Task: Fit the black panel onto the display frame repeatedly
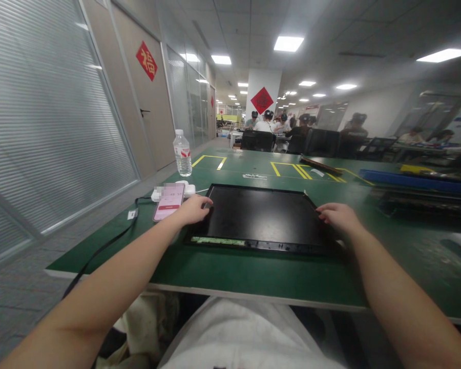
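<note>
A flat black LCD panel (259,212) lies face up on the green table, with a green circuit board strip (217,240) along the left part of its near edge. My left hand (195,209) is closed at the panel's left edge, thumb and fingers pinching near the upper corner. On the opposite side, my right hand (340,219) is closed with its fingertips on the right edge. The undersides of the fingers are hidden, and the right hand is slightly blurred. Just left of my left hand lies a phone (169,204) with a lit screen.
A water bottle (182,154) stands at the table's left edge, near white plugs (189,189) and a black cable (100,249). Yellow tape (286,165) marks the far side. Dark strips (318,165) and a blue long piece (415,182) lie to the right. Several people sit beyond.
</note>
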Available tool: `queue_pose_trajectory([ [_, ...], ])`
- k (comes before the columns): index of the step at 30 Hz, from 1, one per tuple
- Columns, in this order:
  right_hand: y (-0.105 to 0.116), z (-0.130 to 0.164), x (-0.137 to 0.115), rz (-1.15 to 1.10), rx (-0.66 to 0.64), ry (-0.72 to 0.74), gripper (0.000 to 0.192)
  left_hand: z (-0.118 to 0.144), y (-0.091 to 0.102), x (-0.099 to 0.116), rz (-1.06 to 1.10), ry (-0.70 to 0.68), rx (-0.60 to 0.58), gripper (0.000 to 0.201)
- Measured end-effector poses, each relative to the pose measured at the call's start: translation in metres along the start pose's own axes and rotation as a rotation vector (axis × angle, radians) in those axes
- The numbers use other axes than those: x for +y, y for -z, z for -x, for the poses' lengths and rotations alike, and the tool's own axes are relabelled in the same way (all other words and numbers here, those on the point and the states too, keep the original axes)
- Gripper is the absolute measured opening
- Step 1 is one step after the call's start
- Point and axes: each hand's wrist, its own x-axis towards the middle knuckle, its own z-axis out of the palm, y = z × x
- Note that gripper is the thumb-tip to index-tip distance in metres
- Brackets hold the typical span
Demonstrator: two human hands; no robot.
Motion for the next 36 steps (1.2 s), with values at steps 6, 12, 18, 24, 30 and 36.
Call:
queue_pose_trajectory([
  [6,0.000,0.001,0.000,0.043,-0.006,0.030,0.031,0.006,0.002,-0.004,-0.044,-0.186,-0.111,0.060],
  [12,0.001,0.002,-0.002,0.033,0.000,0.024,0.030,0.014,0.011,-0.003,0.019,-0.359,-0.264,0.068],
  [18,0.001,0.001,-0.002,0.064,-0.005,0.034,0.031,0.016,0.018,-0.003,0.056,-0.425,-0.327,0.076],
  [24,0.000,0.000,0.000,0.072,0.005,0.041,0.030,0.014,0.022,-0.005,0.079,-0.445,-0.359,0.082],
  [30,0.003,0.005,-0.007,0.125,0.034,0.057,0.025,0.014,0.024,-0.007,0.095,-0.485,-0.344,0.084],
  [36,-0.002,0.010,-0.014,0.109,-0.029,0.212,0.032,0.014,0.024,-0.006,0.123,-0.498,-0.333,0.083],
])
